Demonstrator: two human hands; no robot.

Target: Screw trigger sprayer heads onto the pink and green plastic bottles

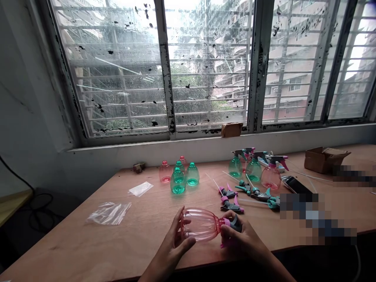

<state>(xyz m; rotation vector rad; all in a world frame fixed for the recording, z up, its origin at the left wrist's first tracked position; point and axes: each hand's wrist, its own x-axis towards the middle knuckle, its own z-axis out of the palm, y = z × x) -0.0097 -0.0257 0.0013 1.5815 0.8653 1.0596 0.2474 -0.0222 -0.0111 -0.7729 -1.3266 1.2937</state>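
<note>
A clear pink spray bottle (202, 225) lies sideways in the air above the table's front part. My left hand (179, 239) is closed round its base end, thumb in front and fingers behind. At the neck, my right hand (239, 233) grips the pink and grey spray head (233, 224), which sits at the bottle's mouth. Whether it is fully screwed on I cannot tell. Just beyond my right hand lie loose spray heads, pink ones (230, 204) and teal ones (258, 192), with thin white tubes.
Several headless green bottles (178, 184) and pink bottles (165, 172) stand at the back. Bottles with heads (270, 178) stand back right, near a black phone (298, 188) and cardboard box (320, 161). Plastic bags (110, 213) lie left.
</note>
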